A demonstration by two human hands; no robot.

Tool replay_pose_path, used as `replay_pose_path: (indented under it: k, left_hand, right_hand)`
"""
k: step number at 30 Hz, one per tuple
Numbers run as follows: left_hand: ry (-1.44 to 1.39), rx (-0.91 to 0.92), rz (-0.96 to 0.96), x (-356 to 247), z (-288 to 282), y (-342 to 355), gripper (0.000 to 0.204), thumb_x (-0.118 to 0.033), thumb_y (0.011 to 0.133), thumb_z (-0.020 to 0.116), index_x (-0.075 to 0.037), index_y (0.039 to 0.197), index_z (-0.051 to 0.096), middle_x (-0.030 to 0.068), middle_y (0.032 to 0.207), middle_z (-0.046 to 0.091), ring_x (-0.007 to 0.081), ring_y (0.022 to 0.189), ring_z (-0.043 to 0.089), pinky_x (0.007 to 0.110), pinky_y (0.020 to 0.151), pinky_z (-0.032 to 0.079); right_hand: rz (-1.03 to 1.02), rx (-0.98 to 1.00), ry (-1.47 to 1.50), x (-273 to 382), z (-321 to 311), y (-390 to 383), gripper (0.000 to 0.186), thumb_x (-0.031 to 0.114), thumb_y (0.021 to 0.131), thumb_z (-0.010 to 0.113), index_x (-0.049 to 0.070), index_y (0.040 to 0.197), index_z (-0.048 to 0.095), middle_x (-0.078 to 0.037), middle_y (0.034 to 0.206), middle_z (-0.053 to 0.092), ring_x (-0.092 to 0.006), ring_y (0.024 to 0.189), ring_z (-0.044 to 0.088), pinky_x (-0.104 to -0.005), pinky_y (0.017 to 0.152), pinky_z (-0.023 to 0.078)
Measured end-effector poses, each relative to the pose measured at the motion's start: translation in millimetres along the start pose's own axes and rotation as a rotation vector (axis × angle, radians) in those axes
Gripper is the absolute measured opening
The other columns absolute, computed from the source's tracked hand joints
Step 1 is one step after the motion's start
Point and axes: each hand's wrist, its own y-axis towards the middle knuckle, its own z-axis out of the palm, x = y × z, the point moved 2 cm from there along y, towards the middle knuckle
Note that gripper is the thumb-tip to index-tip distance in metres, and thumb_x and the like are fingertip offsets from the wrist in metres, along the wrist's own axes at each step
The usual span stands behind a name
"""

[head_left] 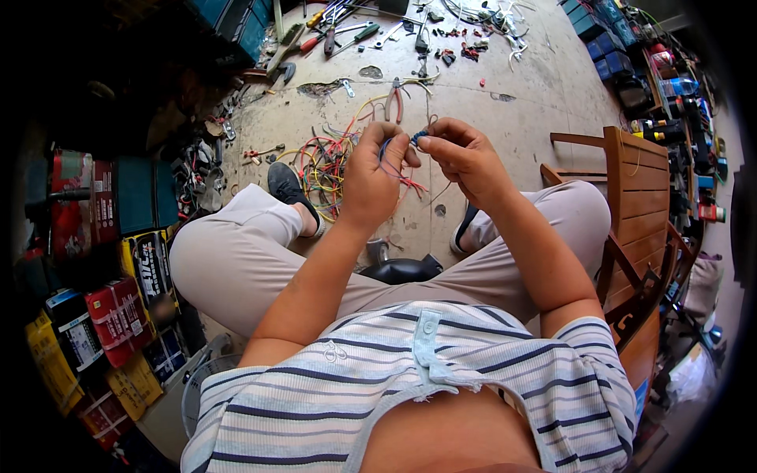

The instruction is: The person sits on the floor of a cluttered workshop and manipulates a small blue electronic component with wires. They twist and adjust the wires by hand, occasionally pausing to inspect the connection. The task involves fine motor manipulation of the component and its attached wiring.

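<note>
Both my hands are raised over the floor between my knees, their fingertips almost meeting. A thin blue wire (382, 155) runs through the closed fingers of my left hand (374, 175). At the fingertips the wire forms a small blue coiled bunch (419, 136), pinched by the thumb and forefinger of my right hand (467, 158). A thin brown wire (433, 121) loops up beside it. Just beyond my hands, pliers with red handles (395, 101) lie on the floor. A tangle of coloured wires (323, 162) spreads to the left of my left hand.
Screwdrivers (331, 41) and other tools lie at the far left, small connectors (465, 49) at the far middle. A wooden chair (637, 189) stands close on my right. Stacked boxes (118, 319) line the left side; crowded shelves (670, 102) stand at the far right.
</note>
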Motion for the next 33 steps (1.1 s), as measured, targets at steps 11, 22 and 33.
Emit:
replay_pose_path:
  k: [11,22,33]
  left_hand:
    - [0.304,-0.068,0.181,1,-4,-1,0.012,-0.013,0.087,0.059,-0.001,0.088,0.057,0.0118,0.072,0.057,0.0219,0.064,0.055,0.032,0.059,0.043]
    - [0.430,-0.086,0.224,-2,-3,-1,0.015,-0.015,0.088,0.058,0.000,0.087,0.058,0.0126,0.072,0.059,0.0219,0.063,0.056,0.034,0.060,0.044]
    - [0.493,-0.019,0.199,-3,-6,0,0.022,-0.020,0.088,0.060,0.002,0.089,0.060,0.0036,0.070,0.059,0.0112,0.064,0.053,0.026,0.059,0.044]
  right_hand:
    - [-0.100,0.023,0.002,-12,-3,5,0.016,0.014,0.082,0.068,0.004,0.092,0.061,0.001,0.080,0.058,-0.0052,0.071,0.051,-0.0206,0.064,0.041]
    - [-0.042,0.107,-0.163,-8,-8,6,0.019,0.017,0.085,0.065,0.001,0.094,0.060,-0.003,0.085,0.061,-0.0104,0.077,0.058,-0.0247,0.072,0.047]
    - [0.050,0.128,-0.211,-5,-8,5,0.020,0.015,0.084,0.068,-0.001,0.094,0.061,-0.006,0.082,0.062,-0.0114,0.076,0.061,-0.0234,0.069,0.048]
